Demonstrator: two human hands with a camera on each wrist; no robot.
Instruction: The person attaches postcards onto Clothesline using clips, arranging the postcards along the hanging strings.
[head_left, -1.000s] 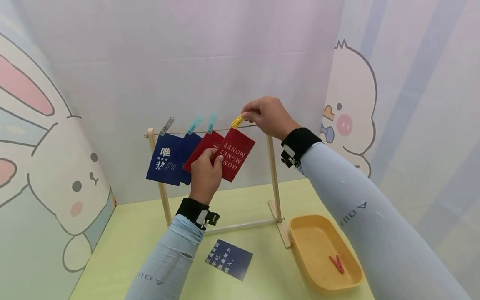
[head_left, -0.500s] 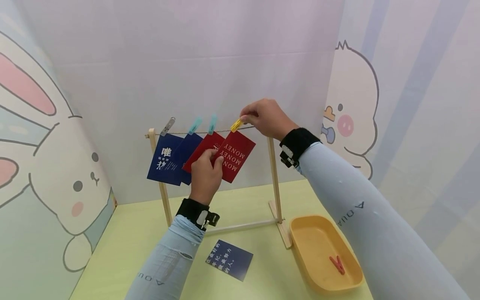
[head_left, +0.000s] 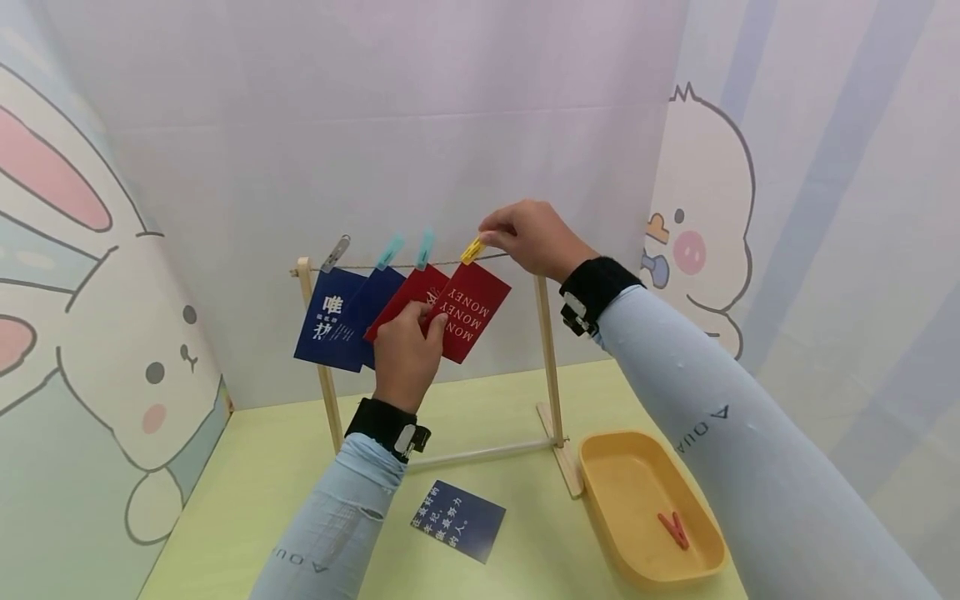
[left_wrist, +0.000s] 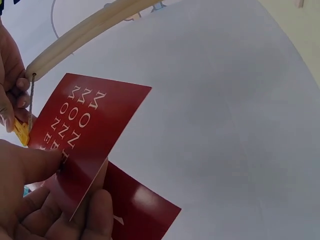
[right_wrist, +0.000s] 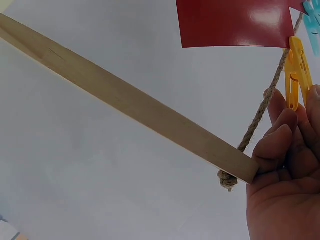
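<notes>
A red card printed MONEY stands tilted at the right of a row along the rope. My left hand pinches its lower left edge, thumb on the printed face and fingers behind in the left wrist view. My right hand holds a yellow clothespin by its handle ends; its nose is at the card's top corner, by the rope. Another red card hangs behind, partly covered by my left hand, under a light-blue clothespin.
Two blue cards hang farther left from a grey clothespin and another light-blue clothespin. The rope spans a wooden frame. Below, a blue card lies on the table, beside a yellow tray with a red clothespin.
My right hand and the yellow clothespin have come down slightly toward the rope. My left hand has shifted a little left along the card, and the card has hardly moved.
</notes>
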